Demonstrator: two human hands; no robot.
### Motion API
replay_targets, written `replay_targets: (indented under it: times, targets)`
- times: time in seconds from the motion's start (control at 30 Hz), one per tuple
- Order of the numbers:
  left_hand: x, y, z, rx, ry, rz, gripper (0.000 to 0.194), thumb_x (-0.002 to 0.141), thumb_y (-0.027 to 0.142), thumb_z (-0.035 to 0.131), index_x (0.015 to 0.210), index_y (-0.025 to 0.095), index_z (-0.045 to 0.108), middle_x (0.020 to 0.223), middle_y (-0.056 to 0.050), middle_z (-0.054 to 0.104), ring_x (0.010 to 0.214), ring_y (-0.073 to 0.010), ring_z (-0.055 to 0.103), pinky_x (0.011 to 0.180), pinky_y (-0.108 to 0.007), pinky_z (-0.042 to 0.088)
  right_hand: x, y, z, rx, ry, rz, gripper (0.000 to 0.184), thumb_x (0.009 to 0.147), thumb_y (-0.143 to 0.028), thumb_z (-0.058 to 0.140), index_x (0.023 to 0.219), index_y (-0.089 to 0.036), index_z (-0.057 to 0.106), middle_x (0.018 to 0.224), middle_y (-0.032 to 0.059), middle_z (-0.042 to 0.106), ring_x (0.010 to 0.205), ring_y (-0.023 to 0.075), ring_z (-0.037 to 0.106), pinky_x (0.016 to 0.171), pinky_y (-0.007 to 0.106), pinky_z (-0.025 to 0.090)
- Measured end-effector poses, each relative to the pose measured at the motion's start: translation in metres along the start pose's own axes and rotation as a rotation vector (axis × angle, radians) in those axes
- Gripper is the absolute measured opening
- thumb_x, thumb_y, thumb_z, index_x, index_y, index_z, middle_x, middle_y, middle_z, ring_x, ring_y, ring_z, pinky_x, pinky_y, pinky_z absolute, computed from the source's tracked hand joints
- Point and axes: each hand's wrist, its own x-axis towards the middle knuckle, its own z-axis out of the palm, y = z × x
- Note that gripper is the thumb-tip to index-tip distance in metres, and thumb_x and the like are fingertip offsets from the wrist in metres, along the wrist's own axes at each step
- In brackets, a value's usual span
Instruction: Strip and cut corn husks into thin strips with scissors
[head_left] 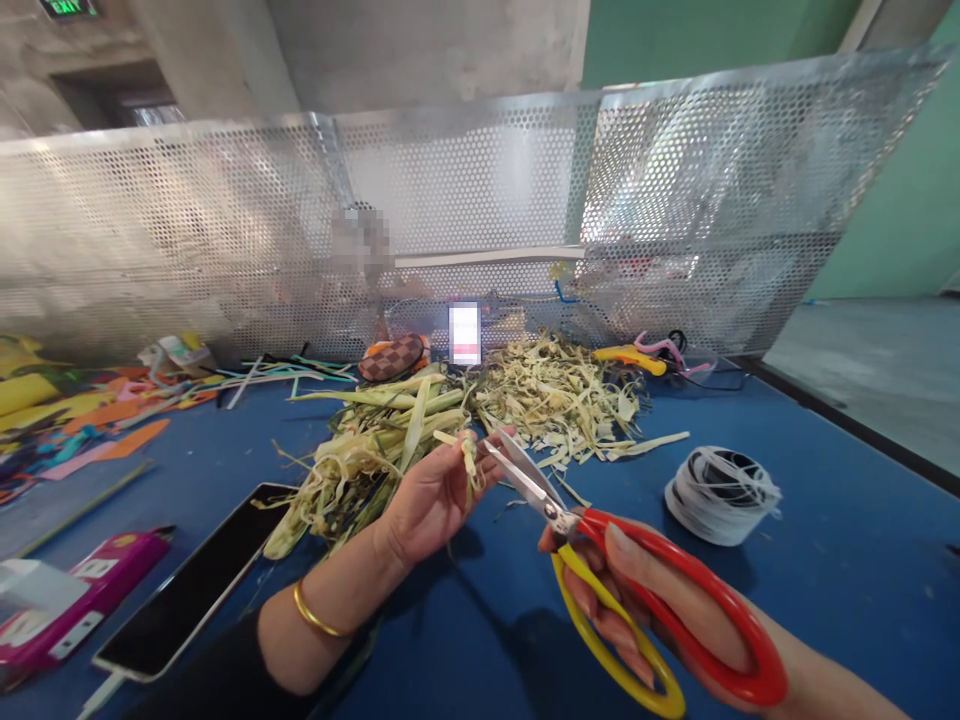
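Scissors (551,508) with one red and one yellow handle are in my right hand (626,590), thumb and fingers through the loops. Their blades are spread apart, tips pointing up and left, close to my left hand (439,497). Between the left thumb and fingers I pinch a small pale green piece of knotted plant husk (469,455). Thin strands hang from it. Whether the blades touch the husk, I cannot tell. Behind the left hand lies a bundle of long dried husks (352,460). A heap of cut husk scraps (559,395) is beyond the blades.
A roll of white string (721,495) stands at the right. To the left lie a phone (199,580) with a cable, a magenta box (86,600) and coloured paper scraps (97,420). A checkered pouch (391,358) and a lit screen (465,333) are before the perforated metal partition (465,180).
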Motion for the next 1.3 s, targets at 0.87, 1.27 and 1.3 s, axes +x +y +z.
replay_targets:
  times: [0.87,1.27,1.3]
  targets:
    - [-0.002,-0.009,-0.001,0.265,-0.087,0.071,0.008,0.081,0.019,0.063,0.085,0.014,0.059,0.094,-0.009,0.071,0.083,-0.0182,0.068,0.076,-0.026,0.054,0.002,0.008,-0.004,-0.050,0.060,0.029,0.049,0.082,-0.060,0.053,0.107,-0.017,0.054,0.066,-0.0022,0.052,0.044,0.0052,0.045,0.037,0.015,0.041]
    - [0.000,-0.011,-0.003,0.295,-0.115,0.064,0.014,0.079,0.021,0.066,0.085,0.016,0.055,0.090,-0.008,0.070,0.083,-0.0178,0.068,0.073,-0.023,0.052,0.001,0.006,0.000,-0.180,0.198,0.085,0.050,0.082,-0.060,0.053,0.104,-0.016,0.055,0.065,-0.0037,0.052,0.039,0.0028,0.042,0.035,0.015,0.039]
    - [0.000,-0.011,-0.003,0.300,-0.114,0.061,0.014,0.079,0.021,0.066,0.085,0.016,0.054,0.090,-0.008,0.070,0.085,-0.0186,0.068,0.074,-0.024,0.052,0.001,0.006,0.001,-0.180,0.216,0.095,0.051,0.080,-0.061,0.055,0.104,-0.016,0.055,0.065,-0.0041,0.052,0.039,0.0026,0.041,0.035,0.015,0.038]
